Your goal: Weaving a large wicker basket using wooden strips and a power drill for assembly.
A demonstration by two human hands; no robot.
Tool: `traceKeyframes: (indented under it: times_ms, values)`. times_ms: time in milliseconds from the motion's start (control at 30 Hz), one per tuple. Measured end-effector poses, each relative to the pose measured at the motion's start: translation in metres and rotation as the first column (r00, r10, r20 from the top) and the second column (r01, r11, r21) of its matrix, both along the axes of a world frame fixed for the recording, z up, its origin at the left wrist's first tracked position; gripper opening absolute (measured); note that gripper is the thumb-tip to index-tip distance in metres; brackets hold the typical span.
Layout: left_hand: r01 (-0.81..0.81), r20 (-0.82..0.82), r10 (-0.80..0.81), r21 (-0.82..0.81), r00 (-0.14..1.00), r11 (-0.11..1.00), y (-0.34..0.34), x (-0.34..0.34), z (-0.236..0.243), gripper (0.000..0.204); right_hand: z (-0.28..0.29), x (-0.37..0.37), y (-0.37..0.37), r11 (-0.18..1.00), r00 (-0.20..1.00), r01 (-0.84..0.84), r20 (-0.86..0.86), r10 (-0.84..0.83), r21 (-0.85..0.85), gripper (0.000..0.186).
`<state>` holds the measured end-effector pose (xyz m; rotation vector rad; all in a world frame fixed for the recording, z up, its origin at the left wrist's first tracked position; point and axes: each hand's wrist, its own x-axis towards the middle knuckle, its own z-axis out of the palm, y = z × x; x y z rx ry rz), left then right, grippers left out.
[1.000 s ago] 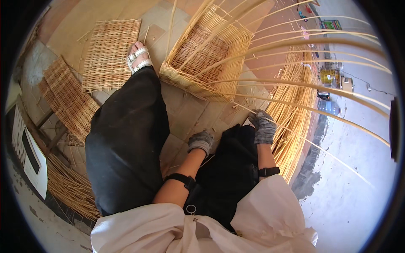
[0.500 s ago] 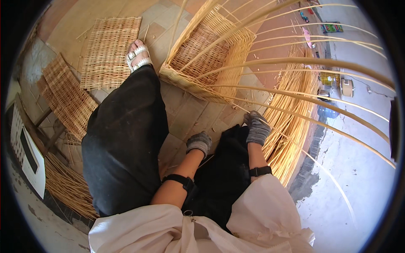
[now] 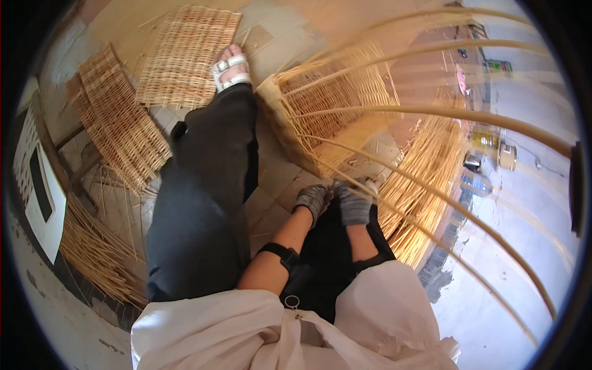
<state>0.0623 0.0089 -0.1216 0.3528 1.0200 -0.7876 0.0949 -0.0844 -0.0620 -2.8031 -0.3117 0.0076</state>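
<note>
My left hand (image 3: 313, 199) and my right hand (image 3: 353, 198), both in grey gloves, are close together over the black fabric below the basket. The right hand is closed on a pale reed (image 3: 330, 171) running from the basket's near corner. The left hand's fingers are curled beside it; what they hold is hidden. A woven wicker basket (image 3: 277, 114), blurred, lies beyond my hands, with long upright stakes (image 3: 431, 113) arching to the right.
Two groups of flat woven panels (image 3: 185, 49) (image 3: 117, 117) lie at upper left, near my sandalled foot (image 3: 231, 71). Bundles of reeds (image 3: 419, 185) (image 3: 98, 246) lie on both sides. A white pierced board (image 3: 34, 185) is at far left; small containers (image 3: 487, 139) stand along the right.
My hands have drawn together, the left moving rightward and the right down and leftward. The basket and its stakes have shifted down and right in the view, now blurred.
</note>
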Motion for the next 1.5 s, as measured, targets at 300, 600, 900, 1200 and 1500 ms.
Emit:
traceKeyframes:
  times_ms: [300,600,900,1200,1500]
  values:
    - [-0.226,-0.055,-0.468,0.822,0.882,-0.523,0.198,0.132,-0.061,0.026,0.030,-0.027,0.069,0.976,0.977,-0.208,0.054,0.204,0.072,0.014]
    - [-0.162,-0.186,-0.389,0.689,0.902,-0.706,0.258,0.195,-0.083,0.026,0.031,-0.023,0.057,0.951,0.951,-0.306,-0.066,0.302,-0.056,0.012]
    - [-0.159,-0.205,-0.363,0.635,0.909,-0.756,0.258,0.200,-0.086,0.022,0.016,-0.028,0.056,0.929,0.931,-0.364,-0.063,0.360,-0.072,0.014]
    - [-0.148,-0.224,-0.376,0.652,0.899,-0.743,0.261,0.198,-0.084,0.029,0.047,0.007,0.067,0.992,0.765,0.118,-0.641,-0.057,0.053,0.016]
    - [-0.170,-0.139,-0.393,0.737,0.909,-0.654,0.262,0.199,-0.079,0.029,0.026,0.023,0.085,0.676,0.022,0.713,-0.958,-0.286,-0.185,0.018]
